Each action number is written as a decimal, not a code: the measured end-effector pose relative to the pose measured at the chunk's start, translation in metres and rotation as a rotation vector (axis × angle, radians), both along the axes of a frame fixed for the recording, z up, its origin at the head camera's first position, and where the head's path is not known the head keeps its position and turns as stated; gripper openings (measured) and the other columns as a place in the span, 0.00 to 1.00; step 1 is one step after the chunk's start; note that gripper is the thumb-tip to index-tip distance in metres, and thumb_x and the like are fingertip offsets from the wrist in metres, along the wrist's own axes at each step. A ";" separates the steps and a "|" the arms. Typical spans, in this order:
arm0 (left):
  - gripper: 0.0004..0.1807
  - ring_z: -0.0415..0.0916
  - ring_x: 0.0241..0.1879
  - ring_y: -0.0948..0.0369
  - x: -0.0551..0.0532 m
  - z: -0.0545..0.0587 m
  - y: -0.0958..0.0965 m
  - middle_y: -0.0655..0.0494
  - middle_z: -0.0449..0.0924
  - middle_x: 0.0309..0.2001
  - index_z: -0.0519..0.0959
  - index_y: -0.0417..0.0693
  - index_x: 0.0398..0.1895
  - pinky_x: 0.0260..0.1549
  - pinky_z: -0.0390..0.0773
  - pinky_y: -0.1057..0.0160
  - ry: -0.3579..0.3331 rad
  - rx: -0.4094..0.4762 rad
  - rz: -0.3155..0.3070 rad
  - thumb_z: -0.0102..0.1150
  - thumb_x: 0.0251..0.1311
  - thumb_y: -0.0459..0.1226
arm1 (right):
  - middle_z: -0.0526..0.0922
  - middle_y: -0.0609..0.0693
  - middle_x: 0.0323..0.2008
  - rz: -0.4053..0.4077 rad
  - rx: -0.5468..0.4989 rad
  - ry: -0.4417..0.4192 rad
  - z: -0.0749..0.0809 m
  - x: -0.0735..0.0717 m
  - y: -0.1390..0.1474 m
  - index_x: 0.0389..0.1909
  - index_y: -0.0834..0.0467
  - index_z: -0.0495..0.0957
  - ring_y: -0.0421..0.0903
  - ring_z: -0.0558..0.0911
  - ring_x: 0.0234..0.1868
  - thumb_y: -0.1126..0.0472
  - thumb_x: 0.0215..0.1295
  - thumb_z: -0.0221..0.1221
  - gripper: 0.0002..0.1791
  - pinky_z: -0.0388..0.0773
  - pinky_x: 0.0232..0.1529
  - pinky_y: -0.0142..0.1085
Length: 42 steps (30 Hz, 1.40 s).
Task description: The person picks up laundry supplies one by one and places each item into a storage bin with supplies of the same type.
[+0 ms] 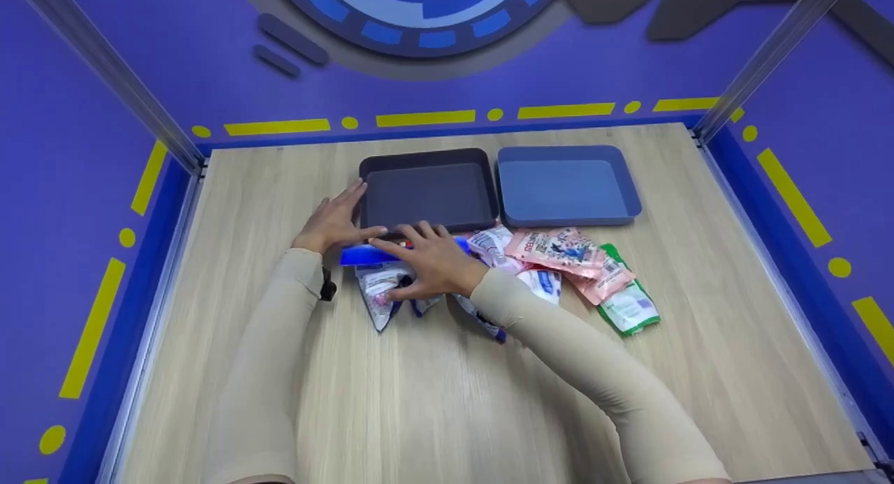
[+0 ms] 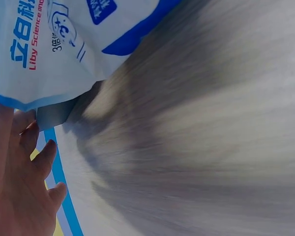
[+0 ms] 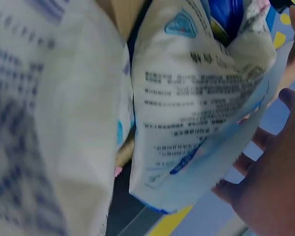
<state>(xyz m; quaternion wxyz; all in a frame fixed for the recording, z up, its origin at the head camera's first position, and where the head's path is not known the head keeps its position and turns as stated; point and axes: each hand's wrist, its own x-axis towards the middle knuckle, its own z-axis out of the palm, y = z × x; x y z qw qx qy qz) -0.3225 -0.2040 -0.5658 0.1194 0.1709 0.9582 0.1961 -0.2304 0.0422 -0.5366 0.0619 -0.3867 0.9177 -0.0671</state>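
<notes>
My left hand (image 1: 335,222) is spread at the left front corner of the dark tray (image 1: 427,157), fingertips at its wall and thumb stretched toward the blue packet (image 1: 367,255). Fingers apart, my right hand (image 1: 434,262) lies over that packet and the white pouches; whether it touches them cannot be told. One white pouch (image 1: 378,288) shows below the blue packet. In the left wrist view, a white bag with blue edges (image 2: 64,54) hangs over the left hand (image 2: 27,182). The right wrist view has a printed white bag (image 3: 187,108) beside the right hand (image 3: 273,172).
A blue-grey tray (image 1: 569,184) stands right of the dark one. In front of it lie pink packets (image 1: 555,251), a green-edged packet (image 1: 632,308) and a white-and-blue bag (image 1: 541,283), partly overlapping. Purple walls (image 1: 447,86) enclose the wooden table (image 1: 412,414) at back and sides.
</notes>
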 end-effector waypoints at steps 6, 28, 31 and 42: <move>0.62 0.45 0.81 0.46 0.000 0.000 0.002 0.50 0.40 0.84 0.45 0.50 0.85 0.76 0.40 0.36 -0.010 -0.003 0.002 0.62 0.57 0.69 | 0.57 0.55 0.78 0.002 0.100 0.004 -0.013 0.012 -0.006 0.83 0.33 0.39 0.63 0.61 0.75 0.15 0.53 0.53 0.62 0.53 0.72 0.69; 0.61 0.43 0.81 0.46 0.000 -0.003 0.000 0.50 0.39 0.84 0.47 0.52 0.85 0.75 0.39 0.34 -0.017 0.028 0.020 0.63 0.56 0.69 | 0.40 0.60 0.83 -0.173 0.141 -0.038 -0.031 0.036 -0.022 0.82 0.29 0.35 0.79 0.43 0.76 0.10 0.44 0.53 0.67 0.46 0.57 0.86; 0.61 0.43 0.81 0.47 -0.001 -0.002 0.000 0.51 0.39 0.84 0.47 0.53 0.85 0.76 0.39 0.35 -0.019 0.028 0.023 0.62 0.56 0.69 | 0.38 0.61 0.83 -0.199 0.150 -0.043 -0.031 0.036 -0.024 0.82 0.27 0.36 0.81 0.42 0.75 0.10 0.45 0.52 0.65 0.48 0.56 0.86; 0.60 0.43 0.81 0.46 0.000 -0.003 -0.001 0.50 0.37 0.84 0.46 0.53 0.85 0.75 0.39 0.34 -0.021 0.046 0.002 0.62 0.58 0.69 | 0.33 0.61 0.83 -0.274 0.208 -0.071 -0.029 0.040 -0.028 0.80 0.23 0.37 0.82 0.42 0.75 0.11 0.47 0.50 0.60 0.55 0.53 0.86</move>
